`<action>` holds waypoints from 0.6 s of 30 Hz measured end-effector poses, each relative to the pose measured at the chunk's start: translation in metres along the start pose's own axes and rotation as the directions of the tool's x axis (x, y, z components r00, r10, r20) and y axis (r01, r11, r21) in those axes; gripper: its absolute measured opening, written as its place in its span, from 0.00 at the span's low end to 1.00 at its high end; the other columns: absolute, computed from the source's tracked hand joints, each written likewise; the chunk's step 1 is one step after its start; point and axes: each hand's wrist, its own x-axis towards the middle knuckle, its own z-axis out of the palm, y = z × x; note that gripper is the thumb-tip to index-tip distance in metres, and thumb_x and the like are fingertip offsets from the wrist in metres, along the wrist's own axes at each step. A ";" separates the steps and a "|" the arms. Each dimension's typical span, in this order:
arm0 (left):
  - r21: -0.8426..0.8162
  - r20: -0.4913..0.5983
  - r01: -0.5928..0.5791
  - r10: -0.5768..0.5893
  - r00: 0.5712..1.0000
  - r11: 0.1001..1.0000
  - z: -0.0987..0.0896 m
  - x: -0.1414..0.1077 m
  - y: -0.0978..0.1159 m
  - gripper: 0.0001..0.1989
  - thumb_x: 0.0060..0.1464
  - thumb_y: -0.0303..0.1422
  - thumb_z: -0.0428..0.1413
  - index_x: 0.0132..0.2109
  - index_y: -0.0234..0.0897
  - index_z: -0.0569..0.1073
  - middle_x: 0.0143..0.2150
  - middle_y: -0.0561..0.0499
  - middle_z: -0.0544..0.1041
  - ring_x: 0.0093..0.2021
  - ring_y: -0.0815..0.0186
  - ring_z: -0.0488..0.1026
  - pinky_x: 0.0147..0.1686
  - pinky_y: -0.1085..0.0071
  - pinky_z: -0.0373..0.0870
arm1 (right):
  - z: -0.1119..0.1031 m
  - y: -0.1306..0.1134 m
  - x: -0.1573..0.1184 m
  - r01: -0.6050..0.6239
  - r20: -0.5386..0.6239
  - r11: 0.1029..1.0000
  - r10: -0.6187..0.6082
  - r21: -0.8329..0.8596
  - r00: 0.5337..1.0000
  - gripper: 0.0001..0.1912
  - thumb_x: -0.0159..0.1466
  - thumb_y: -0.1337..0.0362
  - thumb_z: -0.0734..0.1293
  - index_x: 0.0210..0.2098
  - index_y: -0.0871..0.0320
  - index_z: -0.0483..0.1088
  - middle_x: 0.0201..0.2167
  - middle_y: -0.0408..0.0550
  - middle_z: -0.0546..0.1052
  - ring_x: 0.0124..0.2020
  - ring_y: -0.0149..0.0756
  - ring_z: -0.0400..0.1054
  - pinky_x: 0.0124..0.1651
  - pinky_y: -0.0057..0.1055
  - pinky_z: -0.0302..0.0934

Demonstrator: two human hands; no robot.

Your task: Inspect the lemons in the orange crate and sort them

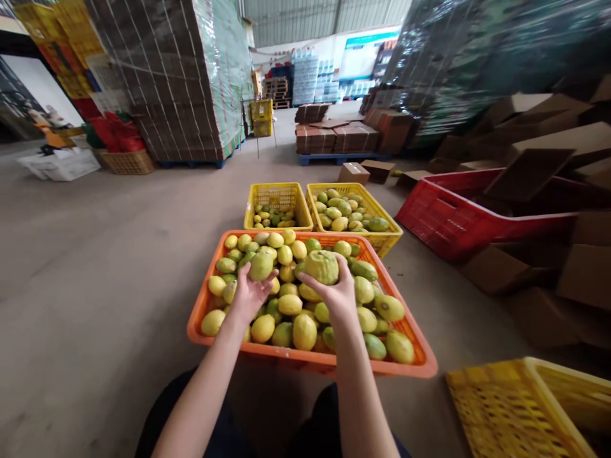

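My left hand point(252, 294) holds a small yellow-green lemon-like citrus fruit point(261, 266) between thumb and fingers. In my right hand point(337, 289) is a larger, ribbed green citrus fruit point(321, 267), gripped from its right side. Both are raised over an orange crate point(305, 364) heaped with yellow and green citrus fruits point(304, 332). Some of the fruits under my hands are hidden by them.
Behind the orange crate stand two yellow crates point(278, 188) holding similar fruits. To the right lie a red bin point(443, 216) and many loose cardboard boxes point(544, 184). Another yellow crate point(501, 407) is at lower right. Wrapped pallet stacks point(162, 83) rise behind.
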 end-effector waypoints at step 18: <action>0.515 0.088 -0.374 0.387 0.918 0.772 -0.025 -0.013 0.012 0.35 0.36 0.36 0.78 0.53 0.42 0.77 0.63 0.41 0.74 0.64 0.48 0.73 0.60 0.57 0.74 | 0.056 0.043 -0.029 0.124 0.133 0.987 -0.110 -0.098 0.985 0.30 0.45 0.55 0.79 0.47 0.51 0.72 0.43 0.46 0.82 0.45 0.49 0.77 0.54 0.46 0.72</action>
